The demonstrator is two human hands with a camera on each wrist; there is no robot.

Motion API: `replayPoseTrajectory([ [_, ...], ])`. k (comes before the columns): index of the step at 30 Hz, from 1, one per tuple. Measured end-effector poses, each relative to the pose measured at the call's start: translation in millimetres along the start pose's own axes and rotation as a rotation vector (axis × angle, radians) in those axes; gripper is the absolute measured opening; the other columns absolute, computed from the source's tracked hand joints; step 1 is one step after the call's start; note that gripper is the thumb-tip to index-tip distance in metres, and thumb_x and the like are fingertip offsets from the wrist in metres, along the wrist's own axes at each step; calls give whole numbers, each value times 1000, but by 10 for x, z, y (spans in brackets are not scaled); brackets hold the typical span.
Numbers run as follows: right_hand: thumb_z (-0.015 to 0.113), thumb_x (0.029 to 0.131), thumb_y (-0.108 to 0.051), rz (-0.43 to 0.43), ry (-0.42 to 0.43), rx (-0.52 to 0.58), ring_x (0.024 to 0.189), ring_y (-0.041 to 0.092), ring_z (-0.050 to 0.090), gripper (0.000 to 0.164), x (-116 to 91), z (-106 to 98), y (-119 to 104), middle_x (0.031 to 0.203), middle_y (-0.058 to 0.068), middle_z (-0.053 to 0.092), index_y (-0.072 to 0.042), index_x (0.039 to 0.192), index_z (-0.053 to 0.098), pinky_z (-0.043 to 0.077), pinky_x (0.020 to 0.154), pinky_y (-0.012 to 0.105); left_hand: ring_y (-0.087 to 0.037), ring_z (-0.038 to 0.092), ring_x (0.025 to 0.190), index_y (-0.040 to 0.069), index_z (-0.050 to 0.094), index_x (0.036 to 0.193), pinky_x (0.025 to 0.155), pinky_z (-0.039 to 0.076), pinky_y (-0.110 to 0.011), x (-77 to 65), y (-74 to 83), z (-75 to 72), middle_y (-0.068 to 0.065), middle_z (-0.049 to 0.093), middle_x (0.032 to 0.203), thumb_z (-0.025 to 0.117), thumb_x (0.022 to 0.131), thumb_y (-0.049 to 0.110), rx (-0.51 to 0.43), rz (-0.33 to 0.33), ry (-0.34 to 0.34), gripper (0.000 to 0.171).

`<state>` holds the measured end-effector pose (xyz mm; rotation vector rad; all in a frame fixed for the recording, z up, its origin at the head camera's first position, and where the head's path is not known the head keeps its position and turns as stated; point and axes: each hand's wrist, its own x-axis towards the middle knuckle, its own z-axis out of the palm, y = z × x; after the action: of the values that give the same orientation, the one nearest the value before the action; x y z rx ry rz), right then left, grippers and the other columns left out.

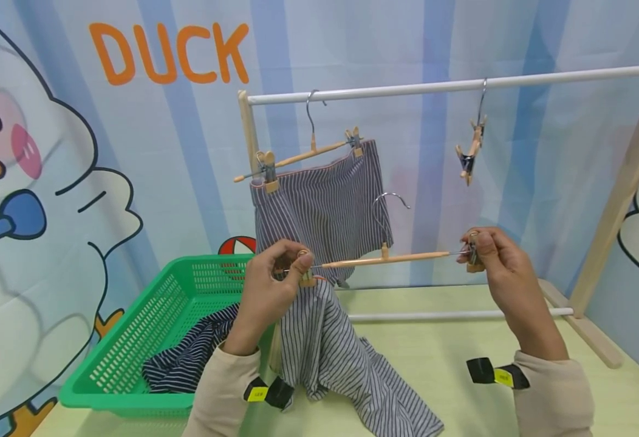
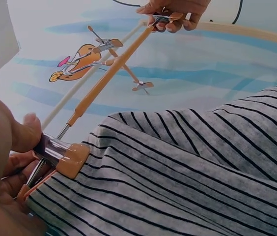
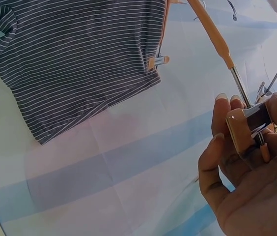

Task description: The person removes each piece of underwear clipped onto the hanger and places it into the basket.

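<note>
Between both hands a wooden clip hanger (image 1: 401,259) is held level, its metal hook pointing up. My left hand (image 1: 276,285) pinches the clip at its left end, and that clip bites the waistband of grey striped shorts (image 2: 178,157). The fabric (image 1: 347,358) hangs from there and trails to the lower right over the table. My right hand (image 1: 508,279) pinches the right-end clip (image 3: 239,130), which has no cloth in it. Behind, dark striped shorts (image 1: 319,206) hang by two clips from another hanger (image 1: 308,155) on the rack.
A white rail (image 1: 407,88) on wooden posts spans the back, with a bare clip hanger (image 1: 475,142) at its right. The green basket (image 1: 128,400) at left holds dark striped cloth (image 1: 188,358). A lower white bar (image 1: 434,316) runs near the pale table (image 1: 451,376).
</note>
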<state>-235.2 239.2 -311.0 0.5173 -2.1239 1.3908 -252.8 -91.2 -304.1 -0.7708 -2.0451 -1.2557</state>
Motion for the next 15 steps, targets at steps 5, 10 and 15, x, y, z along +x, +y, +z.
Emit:
replayPoseTrajectory([
  [5,29,104,-29,12,2,6,92,12,56,31,2,3,4,101,-3,54,-13,118,51,45,71,15,-14,55,71,10,66,92,65,49,-40,-1,-5,9,-6,64,79,63,91,19,17,0,8,10],
  [10,29,104,-27,-3,-1,12,93,13,55,30,7,-5,11,100,-4,54,-13,118,51,44,72,16,-17,54,69,7,66,91,60,47,-39,-3,40,14,-9,63,79,63,90,12,10,-7,15,6],
  [15,29,104,-27,-14,8,19,92,13,55,29,3,1,2,100,-4,54,-13,117,52,44,72,15,-22,55,68,0,65,89,58,48,-39,-7,272,-17,-15,63,77,62,89,4,2,-3,25,5],
])
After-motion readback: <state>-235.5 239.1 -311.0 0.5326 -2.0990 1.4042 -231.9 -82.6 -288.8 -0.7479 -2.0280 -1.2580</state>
